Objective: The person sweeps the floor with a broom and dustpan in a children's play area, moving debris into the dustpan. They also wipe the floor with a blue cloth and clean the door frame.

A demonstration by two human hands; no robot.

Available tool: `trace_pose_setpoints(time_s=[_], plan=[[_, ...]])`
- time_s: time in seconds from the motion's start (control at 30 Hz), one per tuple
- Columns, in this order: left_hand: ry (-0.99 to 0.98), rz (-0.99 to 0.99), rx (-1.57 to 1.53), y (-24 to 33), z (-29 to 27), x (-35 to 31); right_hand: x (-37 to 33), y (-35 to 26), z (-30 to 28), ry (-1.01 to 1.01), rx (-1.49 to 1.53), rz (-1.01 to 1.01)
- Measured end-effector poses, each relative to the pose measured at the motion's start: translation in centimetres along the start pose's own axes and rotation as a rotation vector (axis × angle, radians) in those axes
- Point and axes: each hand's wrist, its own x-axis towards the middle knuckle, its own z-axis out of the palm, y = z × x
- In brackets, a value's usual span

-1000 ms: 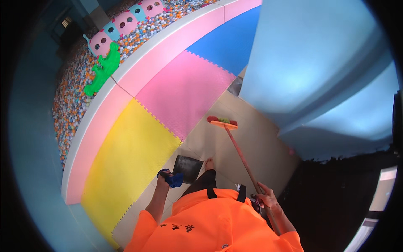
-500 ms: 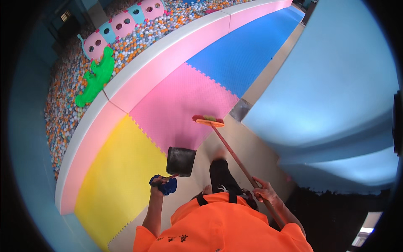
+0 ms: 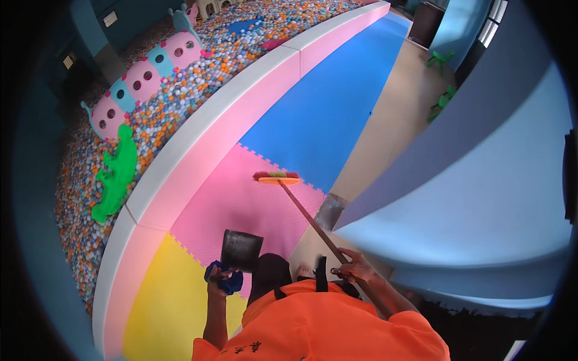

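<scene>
Along the pink pit wall [image 3: 223, 132]: blue mat [image 3: 325, 108], pink mat [image 3: 265, 213], yellow mat [image 3: 165, 301], edge to edge.
Broom [image 3: 312, 222]: head over the pink mat near its blue-side edge; contact unclear.
Dustpan [image 3: 242, 249]: over the pink mat near its yellow-side edge.
Right hand [image 3: 355, 266]: gripping the broom.
Left hand [image 3: 218, 281]: closed on blue cloth [image 3: 233, 284] beside the dustpan.

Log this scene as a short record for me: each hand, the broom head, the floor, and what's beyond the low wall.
Left hand: closed on a blue cloth and, it seems, the handle of the black dustpan
Right hand: closed around the broom by its stick
Broom head: orange, red and green bristles, over the pink mat; contact unclear
Floor: pink mat between yellow mat and blue mat, beside tan floor
Beyond low wall: many small balls, green toy, pink-and-blue tunnel
</scene>
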Motion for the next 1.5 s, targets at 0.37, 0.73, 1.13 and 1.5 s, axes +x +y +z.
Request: trace_pose_setpoints(time_s=[0.37,0.73,1.13,1.5], plan=[[0.066,-0.189,0.265,8.6,13.6,27.8,17.3,-15.3,-4.4,0.303,0.289,0.033],[0.084,-0.439,0.190,12.2,31.6,53.3,26.9,-25.6,-12.8,0.762,1.068,-0.110],[0.021,-0.261,0.319,11.2,48.2,80.4,35.4,-38.9,-33.4,0.610,1.614,-0.358],[0.442,-0.369,0.572,2.5,70.0,104.1,50.1,-57.5,-52.8,0.631,1.998,-0.364]])
